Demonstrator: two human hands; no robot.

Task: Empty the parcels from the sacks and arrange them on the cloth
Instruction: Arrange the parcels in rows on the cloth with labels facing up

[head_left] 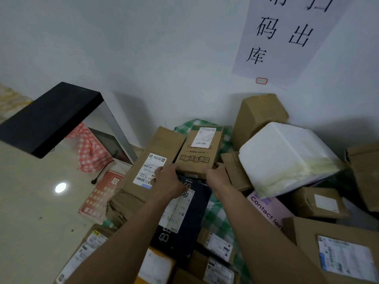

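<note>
- Curled round the near left corner of the printed box (196, 152): left hand (168, 179), thumb on top.
- Curled round the near right corner of the same box: right hand (217, 175), fingertips tucked out of sight at the edge.
- Straight ahead of both hands, long axis pointing away toward the wall (143, 58); neither hand nearer, one at each near corner. Lifted or resting: cannot tell.
- Under and behind the printed box: green checked cloth (217, 214), so already over the right place; probably only setting down and squaring up left for this parcel.
- Against the left side of the printed box, lying much the same way: long brown box (162, 146) with a white label.
- Just right of the printed box: small brown box (235, 171); beyond that, a white foam box (287, 158), tilted over its neighbours.
- Behind and right of the printed box: tall carton (260, 115) against the wall.
- Nearer than the printed box, under the wrists: dark bag parcel (184, 218); to its right a pink packet (266, 210).
- Well left of the printed box: black-topped stand (51, 117), red checked cloth (90, 148) beneath.
- No sack plainly in view.
- Little bare cloth around the printed box; likely risk of knocking the small brown box or the foam box on any shift right.
</note>
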